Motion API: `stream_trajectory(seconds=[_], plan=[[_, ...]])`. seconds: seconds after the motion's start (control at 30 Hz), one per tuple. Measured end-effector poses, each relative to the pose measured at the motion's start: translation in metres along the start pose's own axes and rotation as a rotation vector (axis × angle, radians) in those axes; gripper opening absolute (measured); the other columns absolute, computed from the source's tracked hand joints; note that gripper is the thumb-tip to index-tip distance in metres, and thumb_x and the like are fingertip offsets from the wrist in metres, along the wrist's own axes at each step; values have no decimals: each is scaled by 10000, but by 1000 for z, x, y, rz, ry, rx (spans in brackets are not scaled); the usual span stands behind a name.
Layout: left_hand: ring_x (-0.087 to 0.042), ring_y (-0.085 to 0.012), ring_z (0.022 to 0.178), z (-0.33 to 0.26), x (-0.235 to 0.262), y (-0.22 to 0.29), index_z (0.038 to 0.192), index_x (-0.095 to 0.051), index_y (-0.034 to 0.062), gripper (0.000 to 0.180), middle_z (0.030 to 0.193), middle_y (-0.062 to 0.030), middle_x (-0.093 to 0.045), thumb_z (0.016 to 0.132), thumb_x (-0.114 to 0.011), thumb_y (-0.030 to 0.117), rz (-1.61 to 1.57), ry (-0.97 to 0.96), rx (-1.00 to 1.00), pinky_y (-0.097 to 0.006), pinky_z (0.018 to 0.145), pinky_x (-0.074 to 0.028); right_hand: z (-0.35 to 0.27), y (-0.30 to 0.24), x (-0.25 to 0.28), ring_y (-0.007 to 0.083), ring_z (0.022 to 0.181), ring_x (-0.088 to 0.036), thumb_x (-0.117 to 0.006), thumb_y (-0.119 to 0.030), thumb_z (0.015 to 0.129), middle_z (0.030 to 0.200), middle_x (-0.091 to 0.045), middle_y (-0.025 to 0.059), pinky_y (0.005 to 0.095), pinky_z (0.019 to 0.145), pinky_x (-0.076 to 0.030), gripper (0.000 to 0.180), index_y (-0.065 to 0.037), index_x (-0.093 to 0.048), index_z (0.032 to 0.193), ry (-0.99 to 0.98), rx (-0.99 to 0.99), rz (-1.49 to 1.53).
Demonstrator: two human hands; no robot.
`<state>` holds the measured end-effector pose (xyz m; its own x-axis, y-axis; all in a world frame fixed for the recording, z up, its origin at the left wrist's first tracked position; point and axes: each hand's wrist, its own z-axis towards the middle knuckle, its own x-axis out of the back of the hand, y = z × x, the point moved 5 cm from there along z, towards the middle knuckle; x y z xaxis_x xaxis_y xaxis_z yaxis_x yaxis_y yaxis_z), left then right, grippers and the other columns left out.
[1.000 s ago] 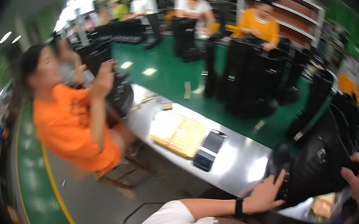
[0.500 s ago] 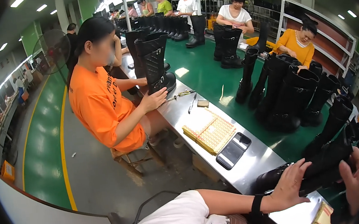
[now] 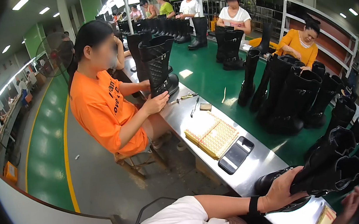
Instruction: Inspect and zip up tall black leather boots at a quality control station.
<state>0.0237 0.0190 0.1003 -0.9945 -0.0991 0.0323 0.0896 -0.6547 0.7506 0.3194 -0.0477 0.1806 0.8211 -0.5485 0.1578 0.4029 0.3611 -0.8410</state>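
At the lower right, my left hand (image 3: pixel 282 192) is closed around the black boots, its thumb and fingers against the lower shafts. This pair of tall black boots (image 3: pixel 322 175) leans to the right, with both top openings facing up and right. Their feet rest on the metal-topped edge of the bench, partly behind my hand. My right hand (image 3: pixel 350 204) is apart from the boots, below their tops, with fingers loosely stretched and nothing visible in them. Part of that hand is dark and slightly blurred.
A dark phone (image 3: pixel 236 155) and a yellow patterned pad of stickers (image 3: pixel 212 134) lie on the metal strip (image 3: pixel 261 164). Several black boots (image 3: pixel 290 100) stand on the green bench (image 3: pixel 204 76). At left, a co-worker in orange (image 3: pixel 104 106) holds a boot (image 3: pixel 158 66).
The boots have swung up so their tops show. My left hand has gone from spread fingers to a grip on them. My right hand has dropped away from them.
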Motion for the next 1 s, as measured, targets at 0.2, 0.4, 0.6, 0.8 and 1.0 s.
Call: stream_trajectory(seconds=[0.2, 0.4, 0.6, 0.8, 1.0], plan=[[-591, -375, 1061, 11, 9, 15, 1420, -312, 15, 939, 1172, -215, -584, 637, -813, 147, -133, -83, 255, -392, 927, -477, -75, 110, -31, 142, 842, -557, -615, -133, 929, 999, -586, 85, 277, 727, -483, 320, 14, -548, 1205, -139, -333, -58], [-635, -342, 977, 34, 22, 42, 1402, -366, 4, 936, 1142, -200, -609, 631, -853, 219, -14, -114, 45, -377, 868, -501, -95, 158, -23, 162, 824, -558, -623, -133, 916, 969, -592, 87, 290, 722, -482, 252, 31, -601, 1106, -103, -420, 86], [-623, -341, 932, 38, 15, 31, 1256, -482, 22, 700, 995, -190, -623, 709, -810, 311, -44, -229, 294, -371, 805, -492, -109, 206, -38, 137, 563, -547, -604, -159, 943, 844, -586, 71, 213, 484, -430, 199, -30, -571, 1091, -220, -520, 74], [-610, -207, 1060, 46, 7, 27, 1333, -403, -1, 822, 1155, -132, -631, 680, -851, 223, -236, -269, 280, -312, 950, -455, -122, 217, -38, 79, 507, -506, -614, -208, 945, 765, -611, 74, 183, 400, -331, 211, -46, -545, 1060, -178, -640, 211], [-558, -194, 1132, 41, 1, 22, 1333, -409, 0, 767, 1261, -128, -569, 736, -825, 244, -274, -457, 498, -315, 972, -434, -127, 193, -48, 139, 694, -603, -595, -181, 956, 837, -582, 77, 246, 592, -473, 217, 5, -541, 1052, -250, -447, 152]])
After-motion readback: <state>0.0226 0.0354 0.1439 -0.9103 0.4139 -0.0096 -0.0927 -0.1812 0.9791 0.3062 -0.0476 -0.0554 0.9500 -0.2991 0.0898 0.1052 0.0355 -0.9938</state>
